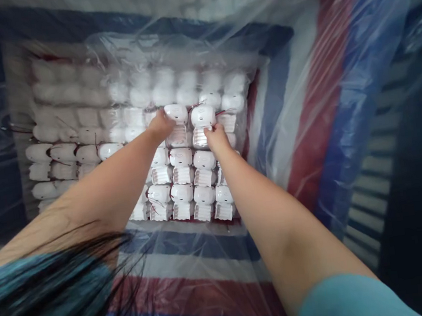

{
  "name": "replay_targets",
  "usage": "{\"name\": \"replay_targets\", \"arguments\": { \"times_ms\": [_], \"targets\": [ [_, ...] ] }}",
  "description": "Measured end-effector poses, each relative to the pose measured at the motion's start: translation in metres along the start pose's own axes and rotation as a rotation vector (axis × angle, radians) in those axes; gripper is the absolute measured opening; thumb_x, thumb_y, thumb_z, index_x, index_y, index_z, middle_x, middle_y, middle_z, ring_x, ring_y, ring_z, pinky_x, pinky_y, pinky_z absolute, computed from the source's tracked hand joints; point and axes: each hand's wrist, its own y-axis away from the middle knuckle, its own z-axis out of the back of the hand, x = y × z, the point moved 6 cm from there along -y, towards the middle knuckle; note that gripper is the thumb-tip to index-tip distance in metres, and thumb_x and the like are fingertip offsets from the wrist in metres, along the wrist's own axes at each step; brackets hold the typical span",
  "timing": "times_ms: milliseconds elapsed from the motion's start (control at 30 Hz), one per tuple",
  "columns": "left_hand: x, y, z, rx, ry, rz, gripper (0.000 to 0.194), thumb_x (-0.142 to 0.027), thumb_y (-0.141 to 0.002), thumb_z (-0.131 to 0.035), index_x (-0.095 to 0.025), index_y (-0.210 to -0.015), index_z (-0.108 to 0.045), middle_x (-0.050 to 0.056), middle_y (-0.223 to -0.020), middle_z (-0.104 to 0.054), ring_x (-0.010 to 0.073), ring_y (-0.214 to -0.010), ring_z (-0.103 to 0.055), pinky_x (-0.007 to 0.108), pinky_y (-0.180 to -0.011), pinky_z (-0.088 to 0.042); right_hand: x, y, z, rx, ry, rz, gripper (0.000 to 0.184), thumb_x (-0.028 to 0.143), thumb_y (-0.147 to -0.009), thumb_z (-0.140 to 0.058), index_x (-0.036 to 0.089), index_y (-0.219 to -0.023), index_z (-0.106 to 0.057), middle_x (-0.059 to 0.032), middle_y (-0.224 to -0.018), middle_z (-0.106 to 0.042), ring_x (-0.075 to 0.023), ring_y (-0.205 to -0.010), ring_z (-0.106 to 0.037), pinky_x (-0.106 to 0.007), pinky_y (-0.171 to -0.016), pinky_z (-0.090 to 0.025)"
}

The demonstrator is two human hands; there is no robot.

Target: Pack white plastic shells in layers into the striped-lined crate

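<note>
1. The person's left hand [161,125] reaches in among the white parts, at the left side of a smooth white case [176,113]; its fingers are partly hidden, so whether they pinch the case or only touch it cannot be told
2. The right hand [218,137] is at the lower right of a second white case [203,116]; thumb and finger pinch the edge of the ridged flap [199,137] that shows just below the smooth part
3. The two cases sit side by side, with a narrow gap between them and another ridged piece [178,136] below the left one
4. Nearer the person, more white cases [180,157] lie in close rows, each smooth top followed by a ridged flap; more rows run off to the left, partly behind the left forearm
5. Thin red and dark wires [226,111] stick out beside the right case, and others lie across cases in the near row
6. Beyond the hands, clear plastic [150,42] spreads over further pale shapes, which look like more cases, though glare and blur leave them unclear
7. Red, white and blue striped sheeting [306,136] surrounds the rows
8. Blue-green sleeves [351,297] show at both lower corners, with dark hair [94,275] hanging across the left one
</note>
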Motion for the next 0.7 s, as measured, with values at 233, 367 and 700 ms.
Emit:
{"name": "replay_targets", "arguments": {
  "times_ms": [233,367,700],
  "targets": [
    [-0.002,0.013,-0.023,0.031,-0.17,0.081,0.098,-0.018,-0.074,-0.065,-0.008,-0.149,-0.004,0.026,-0.143,-0.025,0.0385,-0.124,-0.042,0.046,-0.103,-0.037,0.007,0.027,0.003,-0.037,0.258,-0.146,0.032,0.016,-0.076,-0.056,0.009,-0.107,-0.055,-0.0188,-0.12,-0.05,-0.0335,-0.115,-0.046,-0.049,-0.099,-0.035],
    [-0.001,0.016,-0.02,0.059,-0.301,-0.01,0.09,-0.013,-0.075,-0.057,-0.011,-0.15,-0.006,0.023,-0.141,-0.033,0.0374,-0.126,-0.041,0.046,-0.104,-0.036,0.018,0.038,0.007,0.021,0.365,-0.089,0.035,0.008,-0.074,-0.052,0.01,-0.109,-0.057,-0.0166,-0.115,-0.053,-0.0327,-0.113,-0.047,-0.049,-0.097,-0.037],
    [-0.013,0.061,-0.014,0.154,-0.581,-0.063,0.087,-0.011,-0.072,-0.053,-0.005,-0.149,-0.011,0.025,-0.151,-0.01,0.0419,-0.138,-0.016,0.052,-0.109,-0.026,0.074,0.196,0.093,-0.182,0.058,0.381,0.032,0.022,-0.083,-0.049,0.018,-0.114,-0.057,-0.0122,-0.115,-0.052,-0.0246,-0.115,-0.047,-0.041,-0.102,-0.037]
  ]
}}
